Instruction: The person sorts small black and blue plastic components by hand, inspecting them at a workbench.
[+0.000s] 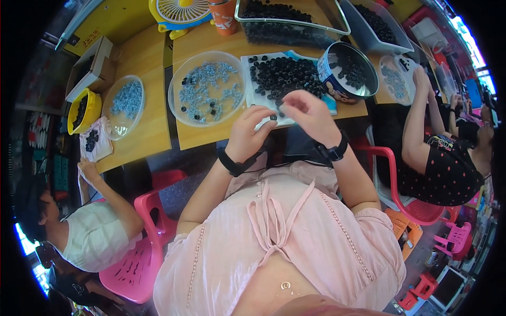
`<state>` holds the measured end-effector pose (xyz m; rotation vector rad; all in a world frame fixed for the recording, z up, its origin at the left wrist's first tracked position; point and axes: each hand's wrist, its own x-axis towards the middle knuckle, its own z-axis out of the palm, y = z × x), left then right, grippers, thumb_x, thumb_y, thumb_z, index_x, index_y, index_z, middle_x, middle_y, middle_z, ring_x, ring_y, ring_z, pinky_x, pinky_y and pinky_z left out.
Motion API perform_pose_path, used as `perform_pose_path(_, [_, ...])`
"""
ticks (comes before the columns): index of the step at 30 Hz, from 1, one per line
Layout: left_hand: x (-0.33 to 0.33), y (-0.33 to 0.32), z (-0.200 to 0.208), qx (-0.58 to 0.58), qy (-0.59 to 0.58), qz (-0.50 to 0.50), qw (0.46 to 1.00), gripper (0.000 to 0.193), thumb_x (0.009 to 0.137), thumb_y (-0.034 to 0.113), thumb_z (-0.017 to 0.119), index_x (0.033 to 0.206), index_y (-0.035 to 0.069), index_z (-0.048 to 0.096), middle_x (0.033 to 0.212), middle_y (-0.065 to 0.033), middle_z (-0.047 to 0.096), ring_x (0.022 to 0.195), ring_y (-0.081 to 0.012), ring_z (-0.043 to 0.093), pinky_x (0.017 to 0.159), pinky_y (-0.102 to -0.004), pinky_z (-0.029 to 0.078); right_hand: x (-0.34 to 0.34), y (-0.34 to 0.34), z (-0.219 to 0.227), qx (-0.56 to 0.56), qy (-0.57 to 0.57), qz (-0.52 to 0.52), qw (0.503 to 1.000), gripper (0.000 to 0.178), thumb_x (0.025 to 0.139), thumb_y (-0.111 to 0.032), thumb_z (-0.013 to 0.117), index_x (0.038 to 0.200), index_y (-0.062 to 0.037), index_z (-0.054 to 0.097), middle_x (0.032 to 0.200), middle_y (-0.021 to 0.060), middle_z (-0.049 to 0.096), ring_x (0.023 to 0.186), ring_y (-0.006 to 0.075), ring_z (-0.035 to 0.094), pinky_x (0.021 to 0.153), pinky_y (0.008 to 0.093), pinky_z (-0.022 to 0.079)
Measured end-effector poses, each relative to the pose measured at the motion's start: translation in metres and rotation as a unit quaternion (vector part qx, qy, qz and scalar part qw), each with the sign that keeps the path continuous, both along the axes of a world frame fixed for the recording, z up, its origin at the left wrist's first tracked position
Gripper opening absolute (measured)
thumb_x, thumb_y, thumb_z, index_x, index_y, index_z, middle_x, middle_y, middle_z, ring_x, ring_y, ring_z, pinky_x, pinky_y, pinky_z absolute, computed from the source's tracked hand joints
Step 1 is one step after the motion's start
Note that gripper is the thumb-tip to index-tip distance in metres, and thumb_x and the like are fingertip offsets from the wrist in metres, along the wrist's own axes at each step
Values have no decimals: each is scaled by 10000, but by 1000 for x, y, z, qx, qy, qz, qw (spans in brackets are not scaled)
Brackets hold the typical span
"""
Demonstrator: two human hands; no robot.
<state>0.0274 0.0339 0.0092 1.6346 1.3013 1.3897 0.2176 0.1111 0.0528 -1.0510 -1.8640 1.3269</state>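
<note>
My left hand [249,132] is closed in a pinch on a small black knob-like part [273,117] at the tips of its thumb and forefinger. Close beside it, my right hand [312,117] has thumb and fingers drawn together; what they hold, if anything, is too small to make out. Both hands are over the near edge of a white sheet [255,100] on which many loose black parts [284,73] are heaped. To the left lies a round clear dish [175,105] of small pale-blue pieces with a few black parts among them.
A round tin [324,79] with black parts stands right of the sheet. Behind are a clear bin [274,38], an orange cup [223,18] and a yellow-and-blue fan [182,13]. People work on both sides, seated on pink chairs [153,226].
</note>
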Motion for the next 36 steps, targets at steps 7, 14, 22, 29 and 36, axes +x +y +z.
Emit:
perform_pose_path(7, [-12, 6, -26, 40, 201, -37, 978, 179, 844, 112, 685, 999, 26, 659, 1132, -129, 648, 1030, -323, 625, 856, -375, 513, 68, 42, -4, 479, -239, -246, 808, 232, 816, -126, 702, 1046, -105, 681, 1000, 93, 657, 990, 292, 600, 940, 444, 421])
perform_pose_path(14, [-17, 4, -19, 1, 214, -50, 976, 185, 860, 120, 687, 1011, 18, 660, 1147, -112, 656, 937, -296, 657, 764, -338, 541, 113, 51, -41, 430, -312, -196, 825, 178, 875, -91, 607, 1037, -109, 681, 933, 73, 668, 942, 272, 607, 1040, 489, 341])
perform_pose_path(22, [-7, -5, -13, -12, 183, -21, 983, 179, 826, 99, 686, 979, 13, 651, 1079, -126, 655, 977, -331, 633, 844, -380, 515, 102, 57, -37, 431, -266, -186, 842, 177, 865, -73, 612, 1025, -115, 676, 915, 71, 658, 953, 266, 605, 1079, 513, 293])
perform_pose_path(29, [-10, -7, -12, -25, 173, -15, 985, 165, 838, 100, 678, 972, 8, 650, 1074, -120, 653, 939, -324, 639, 809, -367, 518, 121, 55, -24, 440, -247, -214, 837, 159, 863, -72, 621, 1003, -98, 693, 930, 72, 687, 939, 257, 630, 1066, 491, 341])
perform_pose_path(36, [-13, -7, -13, -38, 181, -21, 982, 201, 867, 119, 687, 1035, 12, 668, 1142, -116, 660, 936, -274, 661, 724, -314, 535, 120, 43, -30, 431, -271, -161, 846, 178, 861, -79, 631, 1024, -102, 697, 928, 71, 680, 934, 274, 625, 1048, 470, 370])
